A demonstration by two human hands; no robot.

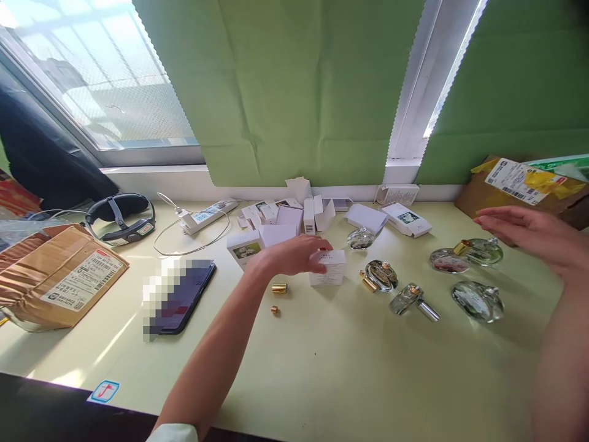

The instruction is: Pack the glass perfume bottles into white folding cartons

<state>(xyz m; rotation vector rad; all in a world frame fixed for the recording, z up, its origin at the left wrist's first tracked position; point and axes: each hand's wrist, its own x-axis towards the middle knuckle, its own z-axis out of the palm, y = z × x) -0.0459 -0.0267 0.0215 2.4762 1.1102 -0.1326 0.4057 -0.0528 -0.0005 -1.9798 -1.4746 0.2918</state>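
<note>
Near the bottom edge of the frame, our left forearm runs up from lower centre across the pale counter. Left of it lies a dark phone, its long axis slanting toward the upper right. Just past the wrist sit two small gold caps, close together on the counter.

At mid-frame our left hand rests its curled fingers on the top of a small white box, gripping its upper edge; the box stands upright with its printed face toward us and its long axis running left to right. Right of the box lie several clear glass bottles, most on their sides, one with a silver neck pointing lower right.

At the right edge our right hand hovers flat and empty, fingers spread and pointing left, above the bottles.

Farther back, more white boxes cluster below the green blinds, with a power strip to their left. A brown parcel sits at the far left.
</note>
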